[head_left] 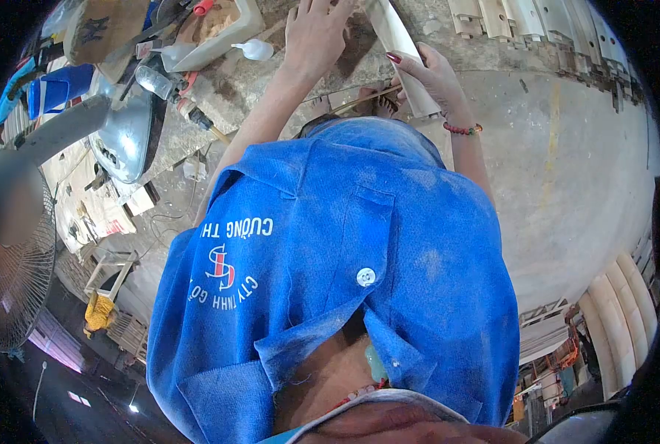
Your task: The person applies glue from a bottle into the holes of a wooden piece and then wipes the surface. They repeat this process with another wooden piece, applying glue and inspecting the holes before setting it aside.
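Note:
My right hand is closed around a long, narrow, pale wooden piece, its thumb along the near part and a bead bracelet at the wrist. The piece slants up past the top edge of the view. Left of it, my left hand is palm down with its fingers apart; some fingertips are cut off by the top edge. Nothing shows in that hand. A small white squeeze bottle lies left of it, beside a pale tray with light brown material inside.
Wooden pieces stand in a row at the upper right. On the left are a clear bottle, a tool with a hose, a blue container and a large fan. A person in yellow is far off.

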A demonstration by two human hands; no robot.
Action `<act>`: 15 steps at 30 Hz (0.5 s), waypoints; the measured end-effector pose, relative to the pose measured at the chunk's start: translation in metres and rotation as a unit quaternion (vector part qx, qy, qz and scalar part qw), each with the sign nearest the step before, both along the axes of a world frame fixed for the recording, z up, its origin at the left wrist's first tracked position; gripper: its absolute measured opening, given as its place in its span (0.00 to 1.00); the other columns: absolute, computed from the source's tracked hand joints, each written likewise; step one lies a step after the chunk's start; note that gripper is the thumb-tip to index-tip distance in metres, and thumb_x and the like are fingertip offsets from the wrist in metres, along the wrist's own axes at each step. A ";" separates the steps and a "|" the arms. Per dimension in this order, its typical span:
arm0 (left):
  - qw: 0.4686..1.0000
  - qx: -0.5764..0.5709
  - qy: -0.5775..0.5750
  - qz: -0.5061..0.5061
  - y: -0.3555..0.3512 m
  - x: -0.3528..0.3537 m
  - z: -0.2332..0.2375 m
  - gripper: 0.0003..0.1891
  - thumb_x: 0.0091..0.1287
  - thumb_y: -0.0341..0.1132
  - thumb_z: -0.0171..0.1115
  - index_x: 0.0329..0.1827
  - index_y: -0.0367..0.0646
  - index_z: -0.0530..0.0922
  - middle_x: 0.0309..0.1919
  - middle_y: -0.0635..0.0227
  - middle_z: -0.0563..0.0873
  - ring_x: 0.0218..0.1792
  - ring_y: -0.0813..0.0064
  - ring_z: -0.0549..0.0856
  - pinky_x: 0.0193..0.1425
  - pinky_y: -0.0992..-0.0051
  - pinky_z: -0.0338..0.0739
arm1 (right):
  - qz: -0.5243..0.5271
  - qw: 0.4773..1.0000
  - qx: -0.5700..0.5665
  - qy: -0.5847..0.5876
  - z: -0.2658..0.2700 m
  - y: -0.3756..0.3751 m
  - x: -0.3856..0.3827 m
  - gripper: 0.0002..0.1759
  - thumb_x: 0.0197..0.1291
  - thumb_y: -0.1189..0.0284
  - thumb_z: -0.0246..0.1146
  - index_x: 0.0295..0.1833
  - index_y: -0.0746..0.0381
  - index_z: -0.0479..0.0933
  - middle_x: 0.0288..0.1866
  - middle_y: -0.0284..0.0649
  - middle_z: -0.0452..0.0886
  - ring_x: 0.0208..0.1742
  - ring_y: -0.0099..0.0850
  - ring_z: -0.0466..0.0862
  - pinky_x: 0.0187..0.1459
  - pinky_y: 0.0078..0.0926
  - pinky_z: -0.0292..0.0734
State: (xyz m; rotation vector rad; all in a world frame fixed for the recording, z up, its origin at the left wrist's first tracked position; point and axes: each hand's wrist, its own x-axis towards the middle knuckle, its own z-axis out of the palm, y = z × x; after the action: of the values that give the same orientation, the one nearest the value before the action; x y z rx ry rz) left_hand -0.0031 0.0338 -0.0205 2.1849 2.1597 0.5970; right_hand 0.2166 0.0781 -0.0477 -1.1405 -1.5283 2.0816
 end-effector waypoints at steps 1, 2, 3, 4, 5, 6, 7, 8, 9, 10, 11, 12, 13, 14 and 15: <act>1.000 0.003 -0.008 -0.001 0.000 0.001 0.000 0.34 0.58 0.22 0.52 0.71 0.52 0.70 0.51 0.61 0.77 0.55 0.58 0.76 0.59 0.60 0.70 | -0.006 1.000 0.001 0.009 0.000 -0.001 0.000 0.28 0.61 0.56 0.70 0.51 0.69 0.71 0.38 0.47 0.82 0.33 0.31 0.88 0.27 0.28 0.86; 1.000 0.007 -0.015 -0.002 0.000 0.001 -0.001 0.34 0.58 0.22 0.52 0.71 0.52 0.70 0.51 0.61 0.77 0.55 0.58 0.76 0.59 0.60 0.70 | -0.005 1.000 0.001 0.009 0.000 -0.001 -0.001 0.28 0.61 0.56 0.70 0.51 0.69 0.71 0.38 0.47 0.82 0.33 0.31 0.88 0.27 0.28 0.86; 1.000 0.007 -0.015 -0.001 0.000 0.000 -0.001 0.34 0.58 0.22 0.52 0.71 0.52 0.70 0.51 0.61 0.77 0.55 0.58 0.76 0.59 0.60 0.70 | -0.001 1.000 0.005 0.006 0.000 0.000 -0.001 0.28 0.61 0.56 0.70 0.51 0.69 0.71 0.37 0.47 0.82 0.33 0.31 0.88 0.27 0.28 0.86; 1.000 -0.002 -0.004 -0.010 0.001 -0.001 -0.001 0.34 0.58 0.22 0.52 0.71 0.53 0.70 0.51 0.61 0.77 0.54 0.59 0.76 0.58 0.60 0.71 | 0.002 1.000 0.009 0.003 0.000 0.001 0.000 0.28 0.61 0.56 0.70 0.50 0.69 0.71 0.37 0.46 0.82 0.33 0.31 0.88 0.27 0.28 0.86; 1.000 -0.011 0.007 -0.020 0.002 -0.001 -0.001 0.34 0.58 0.23 0.53 0.71 0.53 0.70 0.51 0.61 0.77 0.54 0.59 0.76 0.58 0.60 0.71 | 0.003 1.000 0.010 0.003 0.000 0.001 0.000 0.28 0.61 0.56 0.70 0.50 0.69 0.71 0.37 0.46 0.82 0.33 0.31 0.88 0.27 0.28 0.86; 1.000 -0.010 0.007 -0.020 0.002 0.000 0.000 0.34 0.58 0.23 0.53 0.71 0.53 0.70 0.51 0.61 0.77 0.54 0.59 0.76 0.58 0.60 0.71 | 0.001 1.000 0.006 0.010 -0.001 0.001 0.000 0.28 0.61 0.56 0.70 0.50 0.69 0.71 0.36 0.46 0.82 0.33 0.31 0.88 0.28 0.28 0.87; 1.000 -0.003 -0.004 -0.018 0.002 0.001 -0.001 0.34 0.58 0.23 0.53 0.72 0.54 0.70 0.51 0.61 0.77 0.54 0.59 0.76 0.58 0.60 0.71 | -0.001 1.000 0.001 0.017 -0.001 0.000 0.000 0.28 0.61 0.56 0.70 0.50 0.69 0.71 0.36 0.46 0.82 0.33 0.31 0.88 0.28 0.28 0.87; 1.000 0.004 -0.015 -0.016 0.001 0.002 -0.001 0.34 0.58 0.24 0.54 0.72 0.54 0.70 0.51 0.60 0.77 0.54 0.59 0.76 0.58 0.60 0.71 | -0.001 1.000 0.000 0.016 -0.001 0.000 0.000 0.28 0.61 0.56 0.70 0.50 0.69 0.71 0.36 0.46 0.82 0.33 0.31 0.88 0.28 0.28 0.87; 1.000 0.003 -0.015 -0.015 0.000 0.003 0.001 0.34 0.58 0.24 0.54 0.72 0.54 0.70 0.51 0.60 0.77 0.54 0.59 0.76 0.58 0.60 0.71 | -0.008 1.000 0.000 0.013 -0.001 -0.001 0.000 0.28 0.61 0.56 0.70 0.50 0.69 0.71 0.36 0.46 0.82 0.33 0.31 0.88 0.28 0.28 0.87; 1.000 -0.020 0.015 -0.013 0.000 0.003 0.004 0.34 0.58 0.24 0.54 0.72 0.54 0.70 0.51 0.61 0.77 0.54 0.59 0.76 0.58 0.60 0.72 | -0.015 1.000 0.001 0.011 -0.001 -0.001 -0.001 0.28 0.61 0.56 0.70 0.50 0.69 0.71 0.36 0.46 0.82 0.33 0.31 0.88 0.27 0.28 0.86; 0.998 -0.043 0.045 -0.012 -0.001 0.004 0.006 0.34 0.58 0.24 0.54 0.72 0.55 0.71 0.51 0.61 0.77 0.54 0.59 0.76 0.58 0.61 0.72 | -0.015 1.000 0.001 0.011 -0.001 -0.001 -0.002 0.28 0.61 0.56 0.70 0.50 0.69 0.71 0.36 0.46 0.82 0.33 0.31 0.88 0.27 0.28 0.86; 0.998 -0.043 0.045 -0.012 -0.003 0.003 0.006 0.34 0.58 0.24 0.54 0.72 0.55 0.71 0.51 0.61 0.77 0.54 0.59 0.76 0.58 0.61 0.72 | -0.014 1.000 0.001 0.011 -0.002 -0.001 -0.001 0.28 0.61 0.56 0.70 0.50 0.70 0.70 0.36 0.47 0.83 0.33 0.31 0.88 0.27 0.27 0.86; 1.000 -0.001 0.013 -0.018 -0.007 0.001 0.006 0.31 0.59 0.26 0.55 0.70 0.52 0.72 0.48 0.60 0.78 0.52 0.59 0.77 0.56 0.63 0.73 | -0.014 1.000 0.001 0.011 -0.002 -0.001 -0.001 0.28 0.62 0.57 0.70 0.50 0.70 0.70 0.36 0.47 0.83 0.32 0.31 0.88 0.27 0.27 0.86; 0.999 0.040 -0.019 -0.024 -0.012 -0.001 0.004 0.28 0.61 0.27 0.56 0.67 0.49 0.73 0.46 0.59 0.79 0.50 0.58 0.78 0.55 0.64 0.74 | -0.015 1.000 0.000 0.010 -0.003 -0.001 0.000 0.28 0.62 0.57 0.70 0.50 0.70 0.70 0.36 0.47 0.83 0.32 0.31 0.88 0.27 0.27 0.86; 0.999 0.040 -0.020 -0.024 -0.021 -0.004 0.002 0.28 0.61 0.27 0.56 0.67 0.49 0.73 0.46 0.59 0.79 0.50 0.58 0.78 0.55 0.64 0.74 | -0.017 1.000 -0.008 0.019 -0.003 -0.001 0.000 0.27 0.62 0.57 0.70 0.50 0.70 0.70 0.36 0.47 0.83 0.32 0.31 0.87 0.26 0.26 0.85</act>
State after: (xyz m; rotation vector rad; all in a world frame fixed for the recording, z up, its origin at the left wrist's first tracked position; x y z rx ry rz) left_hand -0.0068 0.0133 -0.0181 2.2370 2.0928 0.7286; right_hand 0.2167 0.0767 -0.0509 -1.1182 -1.4664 2.0850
